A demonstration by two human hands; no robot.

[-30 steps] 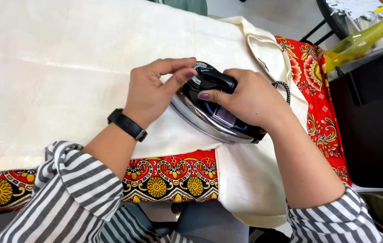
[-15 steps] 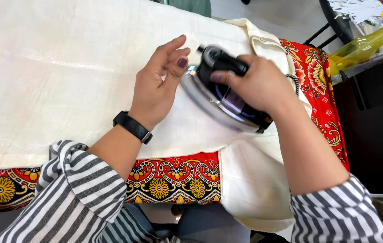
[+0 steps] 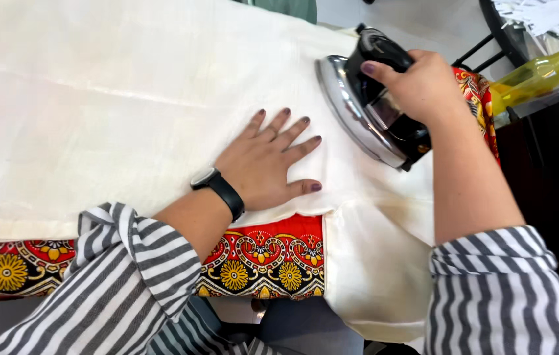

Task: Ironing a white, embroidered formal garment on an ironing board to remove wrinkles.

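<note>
A view from above looks down on a cream cloth (image 3: 128,105) spread across an ironing board whose cover (image 3: 259,256) is red with yellow flower and scroll patterns, showing along the near edge of the cloth and again just beyond the iron. The left hand (image 3: 269,164) lies flat on the cloth, palm down, fingers spread wide and gripping nothing; a black watch (image 3: 219,190) sits on its wrist above a grey-and-white striped sleeve (image 3: 95,289). Just to the right of that hand, the right hand (image 3: 424,85) is wrapped firmly around the black handle of an iron (image 3: 371,105), whose shiny metal soleplate is tilted up on its edge, so most of it seems lifted off the cloth. As a judgement, the ironing looks partly done: the broad stretch of cloth to the left of the iron lies smooth apart from one long faint fold line, while the end of the cloth nearest the person, below the iron, hangs off the board and looks unpressed. Beyond the iron, at the far right corner, a yellow-green translucent plastic bottle (image 3: 542,72) lies at an angle on a dark stand (image 3: 542,164), with some white papers (image 3: 542,16) behind it; any print on them is too small to make out.
</note>
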